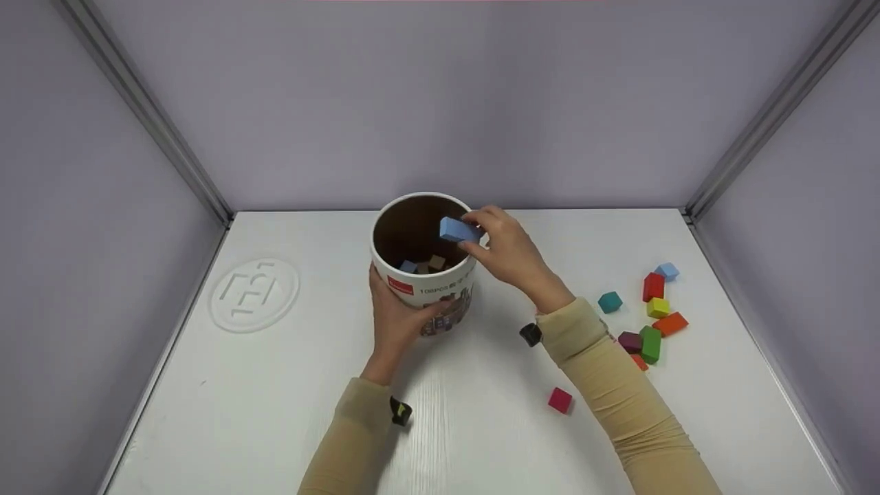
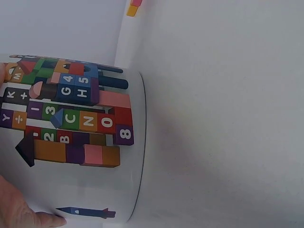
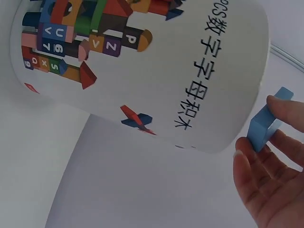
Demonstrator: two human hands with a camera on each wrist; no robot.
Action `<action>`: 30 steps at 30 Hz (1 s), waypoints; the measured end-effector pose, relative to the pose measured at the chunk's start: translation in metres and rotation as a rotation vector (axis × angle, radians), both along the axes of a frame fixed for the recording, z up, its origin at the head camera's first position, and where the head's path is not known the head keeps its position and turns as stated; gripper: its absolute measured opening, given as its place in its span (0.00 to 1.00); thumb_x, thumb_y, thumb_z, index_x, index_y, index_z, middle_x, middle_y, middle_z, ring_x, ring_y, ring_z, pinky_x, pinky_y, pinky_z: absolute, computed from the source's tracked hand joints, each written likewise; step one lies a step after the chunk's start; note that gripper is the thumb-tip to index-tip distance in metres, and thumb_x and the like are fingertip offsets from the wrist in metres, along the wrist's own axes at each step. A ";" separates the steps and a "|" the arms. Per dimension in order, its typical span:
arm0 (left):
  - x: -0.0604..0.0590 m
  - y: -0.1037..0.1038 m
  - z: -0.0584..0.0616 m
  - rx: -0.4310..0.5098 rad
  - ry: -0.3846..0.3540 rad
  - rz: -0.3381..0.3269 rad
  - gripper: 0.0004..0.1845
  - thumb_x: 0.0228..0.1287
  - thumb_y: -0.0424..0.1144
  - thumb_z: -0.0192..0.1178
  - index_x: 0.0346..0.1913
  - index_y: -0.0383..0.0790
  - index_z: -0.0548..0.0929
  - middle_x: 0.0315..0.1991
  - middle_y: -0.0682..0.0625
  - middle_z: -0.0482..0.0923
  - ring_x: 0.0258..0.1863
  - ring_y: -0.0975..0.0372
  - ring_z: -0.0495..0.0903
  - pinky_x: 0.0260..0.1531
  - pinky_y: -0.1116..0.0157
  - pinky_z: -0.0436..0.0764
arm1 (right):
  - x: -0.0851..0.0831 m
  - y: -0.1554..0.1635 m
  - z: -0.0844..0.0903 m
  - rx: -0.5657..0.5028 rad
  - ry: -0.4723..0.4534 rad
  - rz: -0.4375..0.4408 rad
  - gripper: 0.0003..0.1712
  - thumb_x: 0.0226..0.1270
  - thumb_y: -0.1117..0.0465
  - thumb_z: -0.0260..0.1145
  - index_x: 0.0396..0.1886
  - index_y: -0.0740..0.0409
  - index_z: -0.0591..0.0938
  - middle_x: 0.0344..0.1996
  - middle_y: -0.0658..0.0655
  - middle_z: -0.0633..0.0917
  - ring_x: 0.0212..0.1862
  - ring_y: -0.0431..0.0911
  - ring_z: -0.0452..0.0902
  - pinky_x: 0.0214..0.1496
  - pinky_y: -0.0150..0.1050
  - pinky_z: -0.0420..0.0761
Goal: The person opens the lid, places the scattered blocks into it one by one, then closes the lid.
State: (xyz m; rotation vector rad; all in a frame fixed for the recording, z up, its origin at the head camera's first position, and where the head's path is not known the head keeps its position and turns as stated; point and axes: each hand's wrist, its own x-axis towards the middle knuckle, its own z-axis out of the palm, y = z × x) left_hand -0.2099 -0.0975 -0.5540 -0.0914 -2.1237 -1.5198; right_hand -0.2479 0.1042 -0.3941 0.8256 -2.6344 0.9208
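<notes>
A white printed bucket (image 1: 447, 282) stands at the back middle of the table, its mouth tipped toward the head camera. My left hand (image 1: 399, 313) holds it low on the near left side, the thumb lying across the printed wall. Over the right part of the rim, my right hand (image 1: 505, 247) pinches a light blue block (image 1: 454, 229) between thumb and fingers. The right wrist view shows this blue block (image 3: 268, 118) just beyond the rim, with a notch in one side. A few blocks (image 1: 423, 266) lie inside the bucket, the rest of its inside being dark.
Right of the bucket lies a loose group of blocks, among them a teal one (image 1: 610, 302), a red one (image 1: 654, 287) and a green one (image 1: 650, 344). A crimson cube (image 1: 560, 400) sits nearer the front. A round raised emblem (image 1: 254, 294) marks the table's left side.
</notes>
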 end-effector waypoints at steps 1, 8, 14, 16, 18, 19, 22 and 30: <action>0.000 0.000 0.000 0.004 0.000 -0.003 0.75 0.30 0.59 0.82 0.78 0.49 0.41 0.70 0.62 0.55 0.67 0.67 0.60 0.68 0.60 0.63 | 0.000 0.000 -0.001 -0.008 -0.008 0.008 0.22 0.66 0.58 0.70 0.57 0.62 0.79 0.48 0.59 0.78 0.47 0.47 0.77 0.47 0.41 0.82; 0.007 0.003 0.014 0.050 0.035 -0.030 0.74 0.29 0.50 0.86 0.77 0.51 0.43 0.69 0.60 0.56 0.66 0.64 0.61 0.68 0.56 0.63 | 0.005 0.010 -0.007 -0.082 0.007 0.038 0.19 0.67 0.58 0.69 0.54 0.61 0.81 0.49 0.58 0.77 0.49 0.50 0.77 0.46 0.43 0.83; 0.011 0.004 0.022 0.071 0.055 -0.040 0.73 0.30 0.45 0.86 0.77 0.51 0.43 0.69 0.55 0.57 0.66 0.61 0.61 0.69 0.52 0.62 | 0.018 0.034 -0.012 -0.110 -0.015 0.034 0.20 0.66 0.58 0.70 0.55 0.62 0.81 0.51 0.57 0.76 0.51 0.52 0.77 0.45 0.45 0.83; 0.008 0.003 0.016 0.047 0.029 -0.020 0.74 0.30 0.50 0.85 0.77 0.48 0.42 0.69 0.57 0.56 0.66 0.63 0.60 0.69 0.55 0.62 | 0.024 0.044 -0.015 -0.097 -0.046 0.028 0.21 0.66 0.58 0.70 0.56 0.60 0.80 0.53 0.58 0.76 0.52 0.52 0.77 0.46 0.47 0.83; 0.004 0.002 0.009 0.025 0.006 -0.001 0.75 0.29 0.55 0.84 0.78 0.47 0.42 0.70 0.58 0.55 0.67 0.65 0.60 0.68 0.57 0.62 | 0.030 0.056 -0.021 -0.069 -0.085 0.018 0.22 0.66 0.58 0.69 0.58 0.59 0.79 0.54 0.58 0.76 0.53 0.53 0.76 0.47 0.49 0.83; 0.003 0.001 0.007 0.017 -0.002 0.005 0.76 0.28 0.56 0.84 0.78 0.47 0.41 0.70 0.59 0.55 0.67 0.66 0.59 0.68 0.58 0.63 | 0.034 0.062 -0.024 -0.049 -0.104 0.007 0.23 0.66 0.57 0.69 0.59 0.59 0.79 0.55 0.58 0.76 0.53 0.53 0.76 0.49 0.50 0.83; 0.002 -0.001 0.003 0.022 0.003 0.004 0.76 0.27 0.58 0.84 0.78 0.48 0.41 0.70 0.59 0.54 0.67 0.65 0.60 0.68 0.59 0.63 | 0.046 0.080 -0.035 0.006 -0.163 -0.029 0.25 0.66 0.56 0.70 0.60 0.58 0.77 0.55 0.57 0.76 0.54 0.53 0.76 0.51 0.50 0.83; 0.002 -0.001 0.002 0.007 0.016 0.002 0.76 0.28 0.58 0.84 0.78 0.47 0.41 0.70 0.60 0.54 0.67 0.65 0.59 0.68 0.57 0.63 | 0.074 0.116 -0.067 0.122 -0.260 -0.067 0.28 0.65 0.54 0.70 0.63 0.57 0.75 0.55 0.58 0.77 0.54 0.55 0.77 0.54 0.52 0.81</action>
